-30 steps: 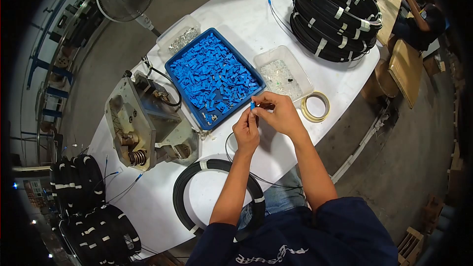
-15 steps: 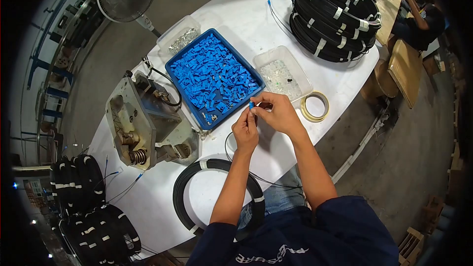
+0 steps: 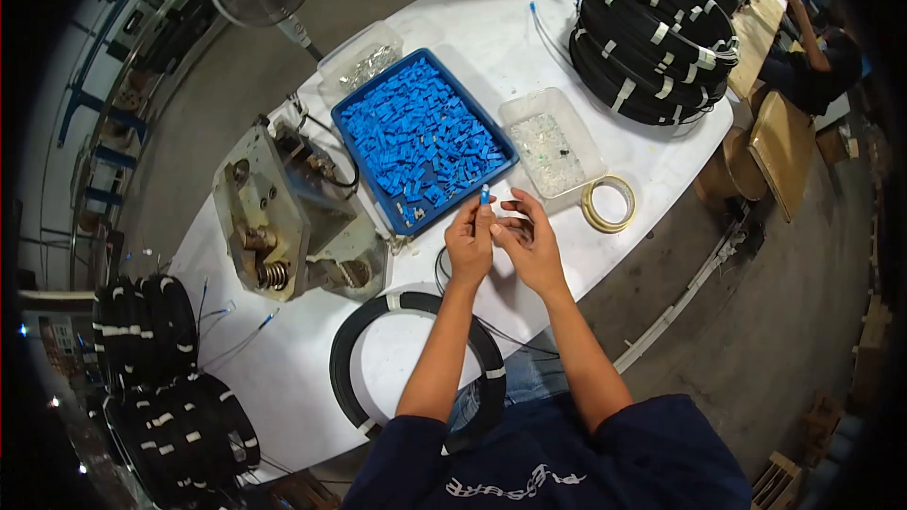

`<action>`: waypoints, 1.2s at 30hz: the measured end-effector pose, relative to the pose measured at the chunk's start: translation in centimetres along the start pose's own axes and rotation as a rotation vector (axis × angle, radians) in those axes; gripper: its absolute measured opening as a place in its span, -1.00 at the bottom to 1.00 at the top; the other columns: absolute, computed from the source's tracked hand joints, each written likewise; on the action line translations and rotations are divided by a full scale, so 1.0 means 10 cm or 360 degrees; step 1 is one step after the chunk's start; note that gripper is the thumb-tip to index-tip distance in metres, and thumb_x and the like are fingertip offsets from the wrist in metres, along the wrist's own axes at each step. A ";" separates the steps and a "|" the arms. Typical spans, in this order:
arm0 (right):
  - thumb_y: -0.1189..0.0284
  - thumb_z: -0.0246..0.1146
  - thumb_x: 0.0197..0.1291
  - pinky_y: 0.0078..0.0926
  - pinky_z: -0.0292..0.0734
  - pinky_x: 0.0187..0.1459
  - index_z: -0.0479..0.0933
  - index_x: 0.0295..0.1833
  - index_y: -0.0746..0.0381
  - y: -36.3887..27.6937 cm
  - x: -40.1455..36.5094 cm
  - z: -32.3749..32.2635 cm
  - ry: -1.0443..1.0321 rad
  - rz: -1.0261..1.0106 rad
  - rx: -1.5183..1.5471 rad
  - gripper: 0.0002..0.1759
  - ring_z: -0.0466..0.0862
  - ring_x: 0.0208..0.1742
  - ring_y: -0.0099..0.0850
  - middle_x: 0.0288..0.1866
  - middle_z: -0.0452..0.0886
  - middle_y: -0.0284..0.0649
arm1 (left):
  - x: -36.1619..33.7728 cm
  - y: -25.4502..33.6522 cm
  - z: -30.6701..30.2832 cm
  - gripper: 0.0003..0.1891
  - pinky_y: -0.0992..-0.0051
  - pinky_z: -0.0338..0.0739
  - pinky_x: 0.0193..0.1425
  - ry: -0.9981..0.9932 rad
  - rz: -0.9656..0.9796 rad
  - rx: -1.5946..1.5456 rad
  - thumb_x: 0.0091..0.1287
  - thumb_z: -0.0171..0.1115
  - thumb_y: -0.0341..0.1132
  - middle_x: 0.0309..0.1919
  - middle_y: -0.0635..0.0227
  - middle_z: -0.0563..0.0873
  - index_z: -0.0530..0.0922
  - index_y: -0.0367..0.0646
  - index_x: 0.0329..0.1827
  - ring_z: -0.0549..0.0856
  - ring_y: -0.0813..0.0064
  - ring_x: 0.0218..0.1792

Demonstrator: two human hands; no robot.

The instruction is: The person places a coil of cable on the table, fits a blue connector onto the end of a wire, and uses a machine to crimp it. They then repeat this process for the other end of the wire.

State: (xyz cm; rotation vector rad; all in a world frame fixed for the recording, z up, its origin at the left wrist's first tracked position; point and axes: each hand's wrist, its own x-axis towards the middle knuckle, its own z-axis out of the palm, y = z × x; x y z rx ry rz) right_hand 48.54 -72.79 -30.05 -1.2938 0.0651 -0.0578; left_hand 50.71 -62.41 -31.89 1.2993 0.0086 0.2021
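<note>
My left hand (image 3: 470,246) pinches a small blue cable connector (image 3: 486,196) between thumb and fingers. Its upper end points away from me and shows a pale tip. Just to the right, my right hand (image 3: 535,250) has its fingers spread and curved, with nothing visible in them. A thin black cable (image 3: 510,334) passes below the hands. The coil of black cable (image 3: 344,359) lies at the table's near edge, partly under my left forearm. Directly beyond my hands is a blue tray (image 3: 366,170) full of loose blue connector pieces.
A clear box (image 3: 597,153) of small translucent pieces and a tape roll (image 3: 590,212) sit to the right. At left stands a metal press-like machine (image 3: 293,227). Stacked cable coils (image 3: 614,61) are at the back right, more coils (image 3: 175,430) at lower left. A person (image 3: 822,61) sits far right.
My right hand has come off the connector and its fingers have spread. The connector's pale tip now shows above my left hand. The whole view has shifted slightly.
</note>
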 end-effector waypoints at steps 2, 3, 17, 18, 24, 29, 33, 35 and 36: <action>0.43 0.36 0.28 -0.51 0.59 0.01 0.38 0.33 0.37 0.18 -0.12 -0.01 -0.0149 0.0162 -0.0060 -0.44 0.64 0.01 -0.47 0.06 0.62 -0.11 | 0.01 0.10 -0.19 -0.77 0.69 0.38 -0.36 -0.0043 0.0045 0.0069 0.53 0.13 -0.28 -0.43 0.45 0.58 0.52 -0.30 0.04 0.48 0.76 -0.43; 0.43 0.36 0.28 -0.51 0.59 0.01 0.38 0.33 0.37 0.21 -0.18 0.02 -0.0173 0.0194 -0.0053 -0.44 0.64 0.01 -0.47 0.06 0.62 -0.11 | 0.02 0.15 -0.29 -0.79 0.68 0.36 -0.38 -0.0022 0.0115 0.0104 0.54 0.11 -0.30 -0.43 0.44 0.57 0.50 -0.28 0.03 0.47 0.74 -0.45; 0.07 0.54 -0.13 -0.12 0.24 0.16 0.62 0.09 0.06 0.23 -0.54 0.66 -0.1061 -0.0359 -0.1752 -0.38 0.42 0.13 -0.17 -0.06 0.59 -0.32 | -0.83 0.73 -1.96 -0.80 0.57 0.49 -0.13 0.0281 0.0088 0.0907 0.50 0.19 -0.33 -0.27 0.33 0.69 0.57 -0.34 -0.03 0.61 0.56 -0.28; 0.24 0.52 -0.16 -0.10 0.22 0.16 0.62 0.10 0.05 0.24 -0.57 0.70 -0.1036 -0.0314 -0.1765 -0.41 0.41 0.15 -0.14 -0.01 0.57 -0.28 | -0.93 0.81 -2.01 -0.81 0.55 0.51 -0.15 0.0290 0.0076 0.1091 0.49 0.19 -0.34 -0.26 0.26 0.72 0.57 -0.34 -0.06 0.65 0.52 -0.27; 0.39 0.43 -0.11 -0.09 0.22 0.13 0.60 0.12 0.05 0.33 -0.58 0.77 -0.1074 -0.0337 -0.1725 -0.45 0.41 0.13 -0.15 0.04 0.55 -0.27 | -1.21 1.01 -2.34 -0.80 0.46 0.51 -0.28 0.0629 0.0046 0.1397 0.51 0.12 -0.34 -0.31 0.20 0.77 0.63 -0.30 -0.11 0.71 0.45 -0.31; 0.41 0.42 -0.04 -0.07 0.28 0.13 0.56 0.19 0.06 0.33 -0.58 0.85 -0.1189 -0.0377 -0.1811 -0.43 0.43 0.14 -0.13 0.10 0.51 -0.26 | -1.28 0.99 -2.59 -0.71 0.50 0.53 -0.22 0.0616 -0.0367 0.1347 0.51 0.11 -0.23 -0.34 0.19 0.77 0.67 -0.32 -0.14 0.68 0.50 -0.32; 0.35 0.46 0.00 -0.02 0.38 0.11 0.50 0.26 0.07 0.35 -0.72 0.98 -0.1074 -0.0350 -0.1924 -0.37 0.46 0.14 -0.11 0.11 0.49 -0.23 | -1.38 1.01 -2.79 -0.74 0.53 0.51 0.09 0.0672 -0.0512 0.1097 0.54 0.10 -0.28 -0.20 0.26 0.76 0.65 -0.32 -0.08 0.67 0.54 -0.13; 0.26 0.50 -0.03 0.06 0.36 0.14 0.45 0.32 0.05 0.27 -0.80 0.97 -0.0985 -0.0084 -0.2055 -0.27 0.46 0.19 -0.09 0.12 0.48 -0.17 | -1.44 1.05 -2.81 -0.73 0.54 0.50 0.14 0.0704 -0.0586 0.1024 0.54 0.10 -0.27 -0.16 0.26 0.75 0.64 -0.33 -0.06 0.67 0.53 -0.06; 0.26 0.50 -0.03 0.06 0.36 0.14 0.45 0.32 0.05 0.26 -0.78 0.98 -0.0985 -0.0098 -0.2058 -0.27 0.46 0.19 -0.09 0.12 0.48 -0.17 | -1.43 1.06 -2.81 -0.73 0.54 0.50 0.14 0.0710 -0.0575 0.1019 0.54 0.10 -0.27 -0.16 0.26 0.75 0.64 -0.33 -0.06 0.67 0.53 -0.06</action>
